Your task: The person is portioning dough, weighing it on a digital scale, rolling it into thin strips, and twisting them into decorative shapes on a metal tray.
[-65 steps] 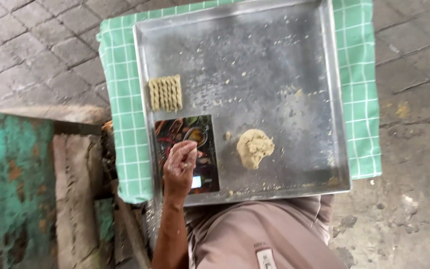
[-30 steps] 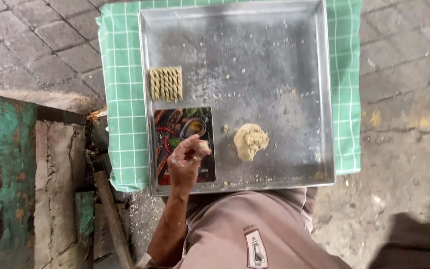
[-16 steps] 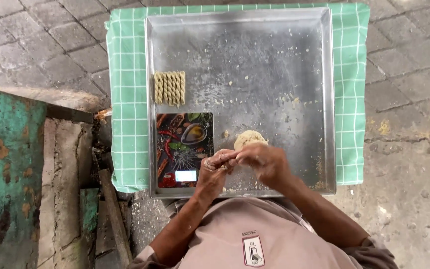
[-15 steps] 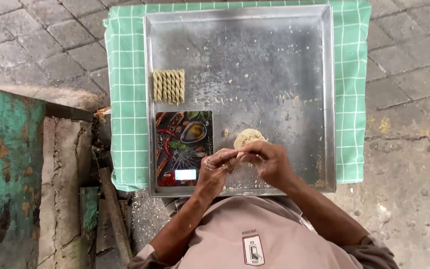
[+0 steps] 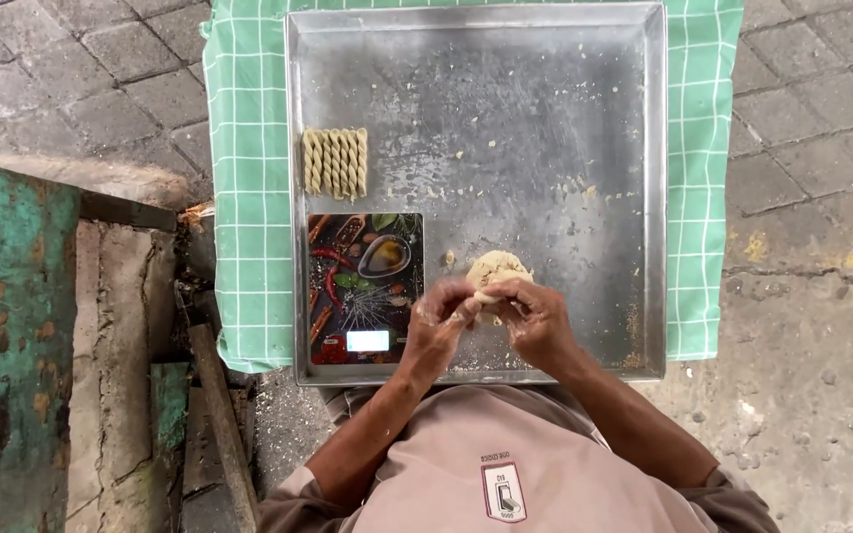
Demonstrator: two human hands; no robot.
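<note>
A soft, pale lump of dough [image 5: 497, 268] is pinched at its near edge between the curled fingers of the left hand [image 5: 438, 321] and the right hand [image 5: 537, 318], above the near part of a scuffed, crumb-dusted square metal tray [image 5: 545, 118]. A flat kitchen scale [image 5: 364, 288] is seen just left of the hands, and behind it a row of ridged, twisted dough sticks [image 5: 335, 162]. A green checked cloth [image 5: 249, 197] is spread under the tray.

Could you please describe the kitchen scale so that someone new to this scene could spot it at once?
Find the metal tray on the green checked cloth. The kitchen scale lies flat in its near-left corner, below the twisted dough sticks. It alone has a dark, colourful printed top and a small lit display.
</note>
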